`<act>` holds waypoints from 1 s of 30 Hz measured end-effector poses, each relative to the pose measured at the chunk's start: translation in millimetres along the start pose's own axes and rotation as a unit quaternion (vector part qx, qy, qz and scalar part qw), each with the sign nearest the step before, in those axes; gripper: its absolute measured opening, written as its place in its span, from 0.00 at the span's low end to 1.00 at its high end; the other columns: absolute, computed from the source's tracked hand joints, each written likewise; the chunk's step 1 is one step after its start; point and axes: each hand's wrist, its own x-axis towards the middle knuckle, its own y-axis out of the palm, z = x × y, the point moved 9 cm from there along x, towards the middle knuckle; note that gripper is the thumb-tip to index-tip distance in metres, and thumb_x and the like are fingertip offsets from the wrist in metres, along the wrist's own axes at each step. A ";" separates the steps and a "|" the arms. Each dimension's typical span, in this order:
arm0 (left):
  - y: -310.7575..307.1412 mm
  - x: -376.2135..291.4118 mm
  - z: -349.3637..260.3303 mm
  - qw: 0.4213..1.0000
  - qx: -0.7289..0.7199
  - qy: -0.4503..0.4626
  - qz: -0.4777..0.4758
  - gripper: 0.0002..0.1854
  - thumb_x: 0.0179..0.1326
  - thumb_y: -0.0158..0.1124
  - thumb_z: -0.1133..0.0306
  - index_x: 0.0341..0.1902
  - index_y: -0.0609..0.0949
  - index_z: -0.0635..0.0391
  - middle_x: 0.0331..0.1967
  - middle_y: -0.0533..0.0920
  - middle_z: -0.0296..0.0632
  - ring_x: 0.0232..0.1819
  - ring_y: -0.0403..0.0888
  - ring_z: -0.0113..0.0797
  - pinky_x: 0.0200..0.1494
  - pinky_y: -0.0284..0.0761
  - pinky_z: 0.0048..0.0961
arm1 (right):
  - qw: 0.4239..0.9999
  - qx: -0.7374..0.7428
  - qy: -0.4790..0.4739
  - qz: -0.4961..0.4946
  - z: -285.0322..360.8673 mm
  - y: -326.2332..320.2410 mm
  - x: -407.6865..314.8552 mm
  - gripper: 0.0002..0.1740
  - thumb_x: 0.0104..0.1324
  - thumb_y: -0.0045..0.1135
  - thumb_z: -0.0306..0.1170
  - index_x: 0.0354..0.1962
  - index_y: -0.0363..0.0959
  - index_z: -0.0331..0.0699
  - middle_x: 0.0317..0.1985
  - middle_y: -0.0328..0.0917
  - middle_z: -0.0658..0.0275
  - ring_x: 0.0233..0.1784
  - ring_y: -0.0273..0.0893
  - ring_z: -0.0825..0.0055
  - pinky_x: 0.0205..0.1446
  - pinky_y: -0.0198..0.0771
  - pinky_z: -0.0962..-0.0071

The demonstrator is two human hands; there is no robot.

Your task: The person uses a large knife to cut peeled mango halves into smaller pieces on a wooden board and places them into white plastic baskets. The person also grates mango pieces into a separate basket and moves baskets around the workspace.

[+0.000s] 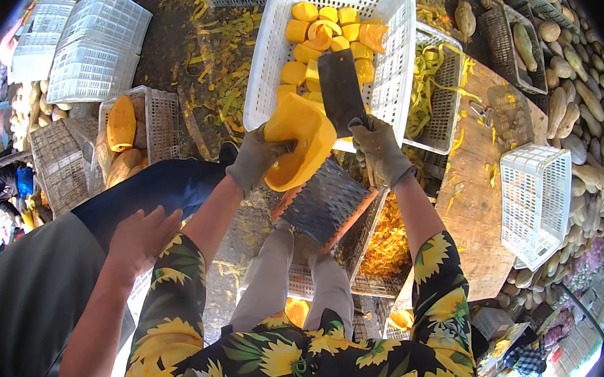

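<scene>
My left hand (258, 162), in a grey work glove, grips a hollowed, peeled pumpkin piece (313, 134) by its rim, thumb inside the cavity. In my right hand (383, 147), also gloved, is the handle of a cleaver with a broad dark blade (341, 82). The blade stands beside the pumpkin piece; whether they touch I cannot tell. Beyond both hands, a white plastic crate (399, 77) holds several peeled pumpkin chunks (297, 30). Below the hands, a dark ridged panel with orange edges (325, 202) slants above my legs.
Green peel strips (426, 85) fill a crate right of the white one. Orange shreds (387, 241) lie in a crate by my right leg. A wooden board (476, 207) bears a small white crate (532, 201). At left, another person's bare hand (145, 235) rests near a crate of pumpkins (162, 124).
</scene>
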 end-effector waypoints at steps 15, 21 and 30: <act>14.0 12.6 -60.9 0.917 -0.017 0.262 -0.301 0.21 0.60 0.62 0.82 0.57 0.72 0.59 0.37 0.80 0.38 0.29 0.76 0.24 0.31 0.72 0.22 | 0.783 -0.236 -0.486 -0.308 107.6 -4.3 -142.1 0.08 0.68 0.58 0.35 0.41 0.77 0.42 0.24 0.78 0.59 0.23 0.79 0.61 0.26 0.73 0.67; 2.2 50.2 -23.7 0.948 -0.110 0.156 -0.256 0.17 0.58 0.67 0.81 0.51 0.78 0.62 0.41 0.83 0.39 0.38 0.79 0.26 0.44 0.75 0.24 | 0.836 -0.469 -0.219 -0.185 63.6 19.5 -45.4 0.20 0.70 0.49 0.49 0.43 0.76 0.41 0.30 0.81 0.54 0.29 0.81 0.57 0.33 0.76 0.58; 8.4 84.5 1.3 0.962 -0.218 0.044 -0.158 0.10 0.66 0.60 0.76 0.50 0.82 0.60 0.40 0.84 0.44 0.35 0.83 0.36 0.37 0.81 0.32 | 0.995 -0.054 -0.036 -0.071 -7.1 -8.8 20.6 0.14 0.69 0.54 0.38 0.38 0.77 0.33 0.19 0.69 0.68 0.17 0.67 0.80 0.21 0.65 0.75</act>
